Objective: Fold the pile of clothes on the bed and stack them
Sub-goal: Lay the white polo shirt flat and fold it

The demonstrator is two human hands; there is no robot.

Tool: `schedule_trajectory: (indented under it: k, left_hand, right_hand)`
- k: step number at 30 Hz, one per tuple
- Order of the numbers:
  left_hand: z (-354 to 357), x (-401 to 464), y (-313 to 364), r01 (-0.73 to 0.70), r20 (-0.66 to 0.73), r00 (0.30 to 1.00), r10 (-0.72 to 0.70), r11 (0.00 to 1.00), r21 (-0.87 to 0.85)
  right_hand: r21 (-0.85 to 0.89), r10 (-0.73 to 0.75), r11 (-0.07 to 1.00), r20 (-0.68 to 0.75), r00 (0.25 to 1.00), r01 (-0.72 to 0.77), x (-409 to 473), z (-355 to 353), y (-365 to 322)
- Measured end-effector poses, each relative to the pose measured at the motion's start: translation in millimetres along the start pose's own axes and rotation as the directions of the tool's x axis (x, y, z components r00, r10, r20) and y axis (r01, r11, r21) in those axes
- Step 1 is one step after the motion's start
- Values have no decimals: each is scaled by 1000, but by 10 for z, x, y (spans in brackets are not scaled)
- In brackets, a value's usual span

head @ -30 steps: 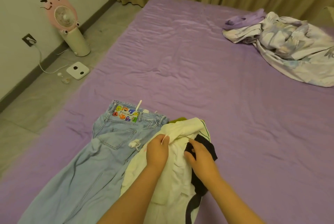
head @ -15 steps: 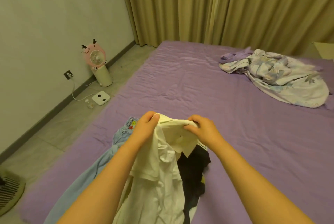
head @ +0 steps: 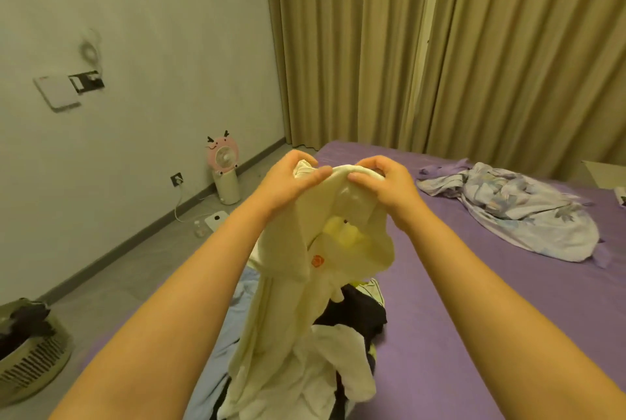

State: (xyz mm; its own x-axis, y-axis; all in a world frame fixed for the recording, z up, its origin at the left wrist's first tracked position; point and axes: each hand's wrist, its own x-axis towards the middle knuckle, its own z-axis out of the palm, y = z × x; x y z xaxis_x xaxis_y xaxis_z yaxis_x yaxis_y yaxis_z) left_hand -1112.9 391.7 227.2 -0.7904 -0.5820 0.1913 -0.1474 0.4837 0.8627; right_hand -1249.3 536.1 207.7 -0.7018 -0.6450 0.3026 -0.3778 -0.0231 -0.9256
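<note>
Across the room, tan curtains (head: 440,47) hang behind the purple bed (head: 474,301), where a crumpled floral sheet (head: 528,213) lies far right. Near the front edge, the pile of clothes (head: 349,318) rests on blue jeans (head: 233,318). Above it hangs a cream shirt (head: 298,284), its top edge pinched by the left hand (head: 288,179) and right hand (head: 389,185), close together.
</note>
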Motion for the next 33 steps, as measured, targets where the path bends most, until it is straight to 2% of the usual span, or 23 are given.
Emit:
schedule_trajectory:
  k: [2,9,16,19,21,23,25,28,33]
  left_hand:
    - [-14,-116,207,-39,55,998,38,999,17]
    - [93,-493,619,-120,22,992,121,991,-58]
    - [388,-742,953,-144,264,956,125,988,55]
    - [484,-821,1152,-168,188,967,169,986,-21]
    - [492,-860,1299,-172,143,972,185,980,-99]
    - [473,-892,1433,-172,134,971,199,967,-186]
    - [445,-939,1544,-172,150,965,213,953,-249]
    - [459,-1030,1586,-152,172,964,205,949,-276]
    - [672,-1261,1362,18,225,972,67,934,-356]
  right_hand:
    - [51,-10,999,-12,1000,11,-94,-120,-180]
    - [207,-19,978,21,1000,15,-489,-584,-393]
    - [201,-60,978,-29,998,65,-898,-860,-549]
    - [160,-28,987,25,999,24,-1173,-1043,-563]
    - [101,55,993,104,993,-65,-1426,-1147,-499]
    - [30,141,989,119,983,-146,-1693,-1235,-398]
    - [54,196,979,53,979,-199,-1935,-1314,-344]
    - [226,242,948,-61,968,-223,-2237,-1453,-436]
    - [207,253,955,-181,950,-214,-2692,-1683,-777]
